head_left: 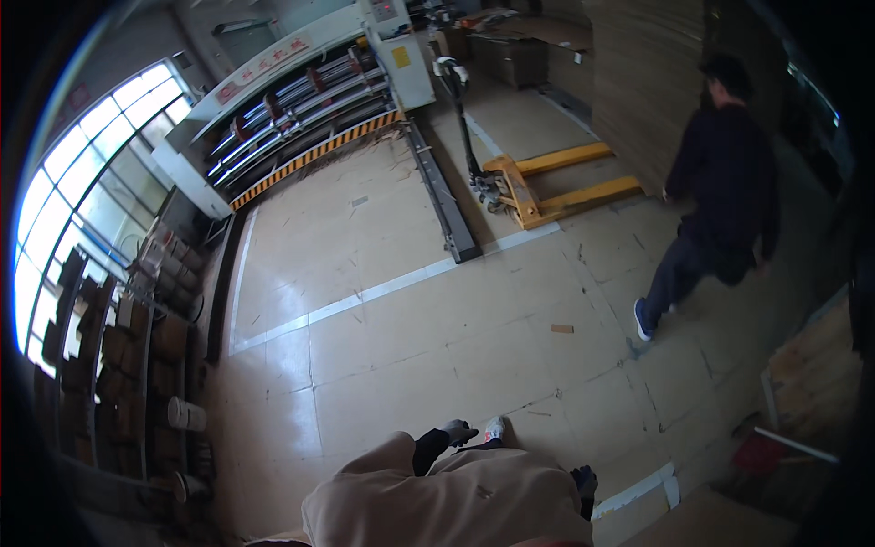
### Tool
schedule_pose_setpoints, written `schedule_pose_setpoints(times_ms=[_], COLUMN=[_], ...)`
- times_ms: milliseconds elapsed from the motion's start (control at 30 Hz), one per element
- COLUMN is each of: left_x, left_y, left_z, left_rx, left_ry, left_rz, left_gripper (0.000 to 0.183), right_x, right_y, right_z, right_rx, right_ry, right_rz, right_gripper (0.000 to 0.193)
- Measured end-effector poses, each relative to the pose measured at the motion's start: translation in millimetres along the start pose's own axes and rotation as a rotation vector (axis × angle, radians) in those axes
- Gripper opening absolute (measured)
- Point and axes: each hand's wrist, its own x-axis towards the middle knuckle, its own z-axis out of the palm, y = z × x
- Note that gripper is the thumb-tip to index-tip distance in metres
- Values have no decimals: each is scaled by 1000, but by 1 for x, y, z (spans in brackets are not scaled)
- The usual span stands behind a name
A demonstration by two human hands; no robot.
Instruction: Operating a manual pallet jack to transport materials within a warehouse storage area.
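My left hand [458,430], in a grey glove with a dark cuff, hangs in front of my light brown top [437,497]. Its fingers are loosely apart, and nothing shows in them. At my right side, my right hand [586,479] wears a dark glove and is partly hidden by the top; its small, dark fingers do not show clearly. Neither hand is touching any object that I can see. Beyond my left hand, one light shoe [495,428] of mine steps on the tiled floor [428,365].
A person in dark clothes [720,191] walks at the right, beside tall cardboard stacks [643,82]. A yellow pallet jack [521,193] stands ahead, near a dark floor rail [440,196]. A large roller machine [292,105] is far left; loaded shelves [146,383] line the left.
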Motion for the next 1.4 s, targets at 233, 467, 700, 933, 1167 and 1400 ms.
schedule_pose_setpoints(times_ms=[233, 467, 700, 933, 1167, 1400], left_x=[-8, -19, -20, -14, -8, 7], left_y=[12, 29, 29, 32, 26, 15], left_z=[5, 4, 2, 3, 7, 2], left_rx=[-233, -244, -208, -216, -226, -303], left_ry=[-15, -41, -28, -38, -43, -51], left_rz=[16, 3, 9, -15, -5, 1], left_gripper=[40, 34, 35, 36, 35, 37], right_x=[12, -17, -23, -21, -17, -19], right_y=[-4, -13, -12, -15, -21, -33], right_z=[-18, 15, 16, 19, 21, 36], right_rx=[79, -70, -67, -83, -114, -222], right_ry=[-141, 233, 249, 249, 241, 241], right_rz=[31, -11, -7, -5, 19, 15], right_gripper=[24, 23, 24, 26, 30, 33])
